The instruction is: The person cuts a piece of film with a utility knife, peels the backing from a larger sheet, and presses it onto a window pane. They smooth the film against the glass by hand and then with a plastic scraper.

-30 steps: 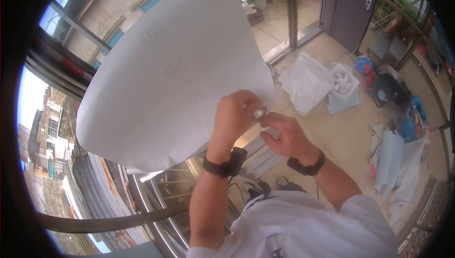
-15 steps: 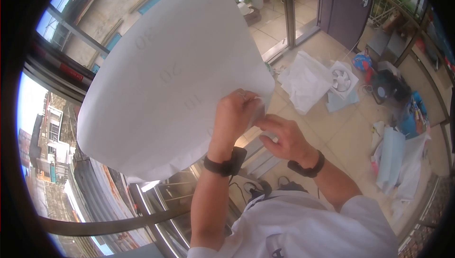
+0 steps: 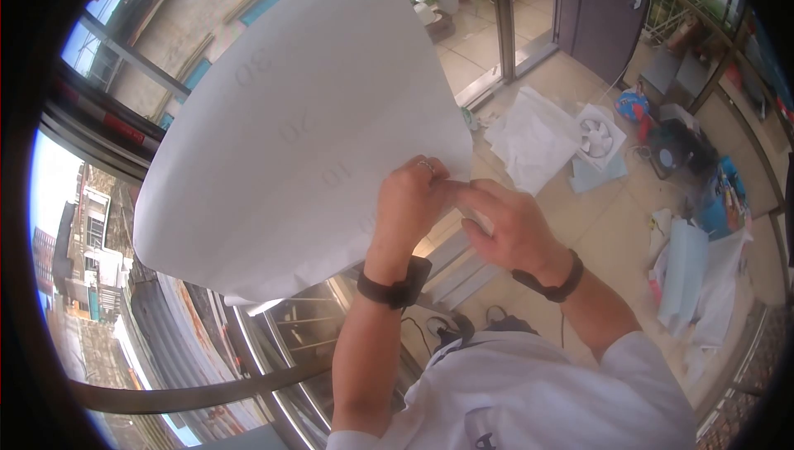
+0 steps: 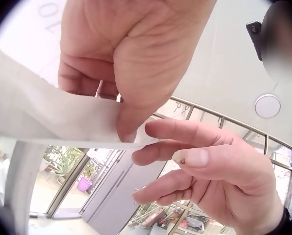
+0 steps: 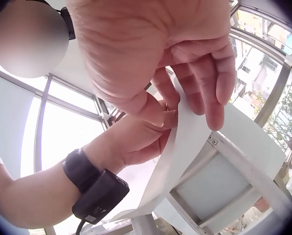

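A large white sheet point(image 3: 248, 144) with faint printed numbers curves across the head view. My left hand point(image 3: 407, 210) pinches its near right corner; in the left wrist view the left thumb and curled fingers point(image 4: 129, 54) grip the sheet's edge strip point(image 4: 82, 117). My right hand point(image 3: 513, 228) is beside that corner, fingertips close to the left fingers. Its fingers look parted and loosely bent in the left wrist view point(image 4: 224, 171), thumb apart. Seen from the right wrist, the right hand point(image 5: 146, 54) hangs over the sheet's edge point(image 5: 185, 134); whether its fingertips touch it is unclear.
Metal ladder-like framing point(image 3: 455, 272) stands below the hands. White plastic point(image 3: 533, 140), a white fan point(image 3: 595, 137), a black object point(image 3: 682, 155) and pale blue sheeting point(image 3: 682, 276) lie on the tiled floor. A dark door point(image 3: 601, 16) is at the back; window rails run along the left.
The sheet's corner, which stood curled up between both hands, is now down at the left fingers. The right hand has turned slightly, and its fingers have moved up toward the left hand.
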The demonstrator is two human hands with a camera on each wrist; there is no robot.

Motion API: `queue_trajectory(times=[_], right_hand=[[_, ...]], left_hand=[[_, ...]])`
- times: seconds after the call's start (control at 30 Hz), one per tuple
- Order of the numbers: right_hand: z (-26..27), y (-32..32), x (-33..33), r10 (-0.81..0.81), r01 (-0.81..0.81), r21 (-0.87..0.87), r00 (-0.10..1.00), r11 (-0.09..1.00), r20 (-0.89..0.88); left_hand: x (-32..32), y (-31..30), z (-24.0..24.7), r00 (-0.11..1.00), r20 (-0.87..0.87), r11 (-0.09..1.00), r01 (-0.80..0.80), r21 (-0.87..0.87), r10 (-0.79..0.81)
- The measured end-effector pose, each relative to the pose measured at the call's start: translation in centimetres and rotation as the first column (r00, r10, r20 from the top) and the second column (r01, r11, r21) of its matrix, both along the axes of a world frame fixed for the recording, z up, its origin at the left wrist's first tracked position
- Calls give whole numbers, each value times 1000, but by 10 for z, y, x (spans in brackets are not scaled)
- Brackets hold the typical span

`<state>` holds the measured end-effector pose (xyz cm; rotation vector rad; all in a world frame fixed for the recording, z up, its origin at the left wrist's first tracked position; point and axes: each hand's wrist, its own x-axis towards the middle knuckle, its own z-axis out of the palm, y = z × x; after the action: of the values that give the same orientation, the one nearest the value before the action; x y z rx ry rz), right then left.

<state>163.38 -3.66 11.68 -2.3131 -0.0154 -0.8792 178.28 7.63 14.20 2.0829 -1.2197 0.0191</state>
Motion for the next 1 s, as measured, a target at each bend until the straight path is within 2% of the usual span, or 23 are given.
queue_trajectory(times=[0.13,0.23,0.3,0.43,0.5,0.53,0.6,0.7,0.8,0.87,1.0], right_hand=[[-6,1,-4,-49,49,5,999,999,-18],[-8,3,-4,-78,78,1,997,997,-4],[-7,2,-4,-86,86,-2,996,996,2],[-5,0,-6,-51,51,-10,998,999,23],[-7,-2,-8,-51,52,-11,998,999,27],[-8,-2,-9,-49,49,1,998,999,25],[-10,-2,-11,-47,47,13,999,999,23],[-13,-1,-13,-50,50,22,998,999,31],[-18,1,-14,-56,55,23,997,998,50],[-19,2,-13,-57,54,25,988,998,144],[-13,5,-17,-67,72,-36,991,997,112]], left_hand=[[2,-1,3,1000,19,1000,1,-5,-1],[-3,-5,8,995,102,999,8,45,-13],[-6,-9,7,995,81,996,59,-74,-53],[-6,-12,7,979,148,985,154,-82,-141],[-4,-14,5,995,12,989,101,-104,-101],[-4,-13,7,995,12,989,102,-104,-101],[-5,-13,12,979,-202,1000,-19,-13,16],[0,-13,11,964,-262,996,-64,-63,45],[2,-13,12,956,-281,994,-100,-30,88],[0,-13,14,959,-266,994,-109,-31,97],[-14,-13,20,975,-201,996,-94,-5,91]])
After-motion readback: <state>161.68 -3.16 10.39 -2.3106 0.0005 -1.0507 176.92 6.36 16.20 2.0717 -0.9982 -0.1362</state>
